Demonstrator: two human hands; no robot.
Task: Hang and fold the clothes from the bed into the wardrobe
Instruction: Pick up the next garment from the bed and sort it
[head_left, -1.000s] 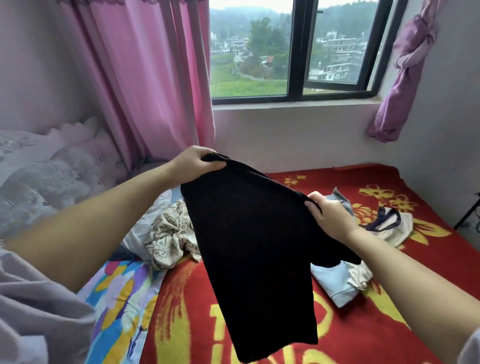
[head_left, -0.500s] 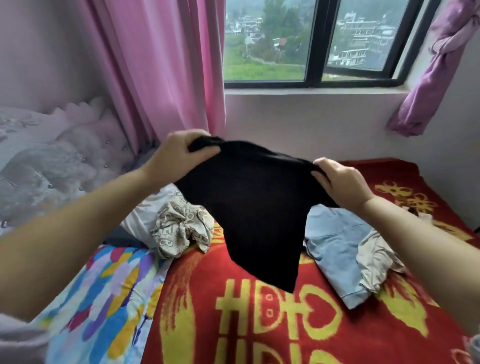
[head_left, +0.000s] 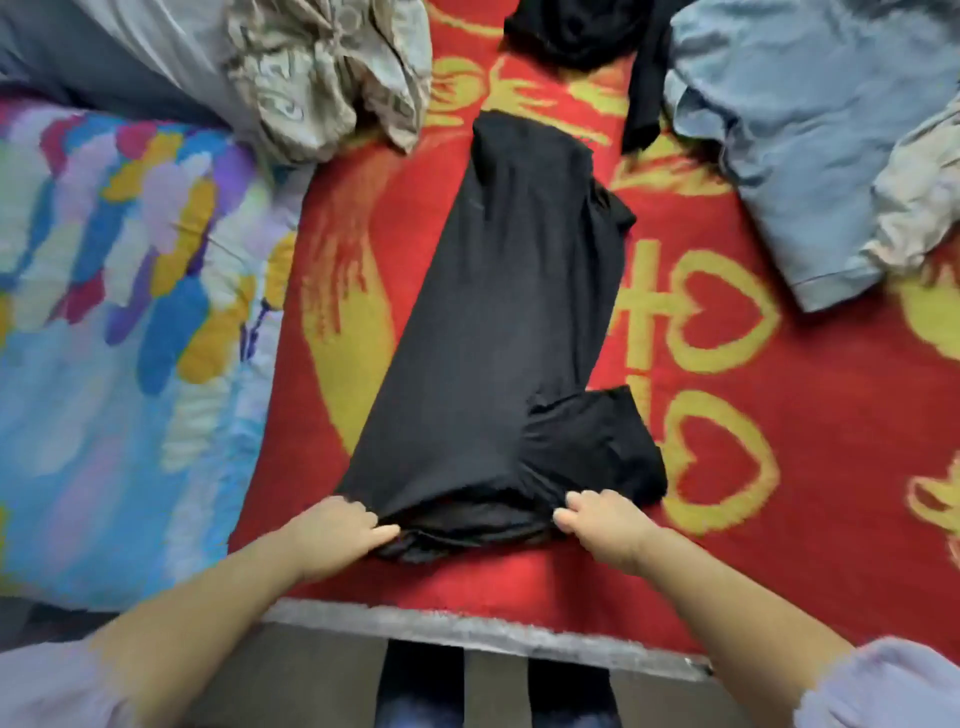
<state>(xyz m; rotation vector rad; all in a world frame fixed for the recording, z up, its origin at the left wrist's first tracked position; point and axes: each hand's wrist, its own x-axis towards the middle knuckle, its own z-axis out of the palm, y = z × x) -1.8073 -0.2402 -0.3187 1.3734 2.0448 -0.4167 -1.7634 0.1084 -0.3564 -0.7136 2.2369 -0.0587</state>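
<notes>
A black garment (head_left: 498, 338) lies lengthwise on the red and yellow bed cover (head_left: 779, 415), folded into a long strip with a sleeve sticking out at its lower right. My left hand (head_left: 332, 535) pinches its near left corner. My right hand (head_left: 602, 525) pinches the near right corner. Both hands sit close to the bed's front edge.
A beige patterned garment (head_left: 332, 67) lies bunched at the top left. Another black piece (head_left: 582, 31) lies at the top, and a light blue garment (head_left: 810, 130) with a pale cloth on it lies at the top right. A colourful quilt (head_left: 119, 312) covers the left. The bed edge (head_left: 467, 631) runs below my hands.
The black garment was held up in the air before; now it lies flat on the bed cover. My view has tipped down from the window to the bed, and both hands have dropped to the garment's near end.
</notes>
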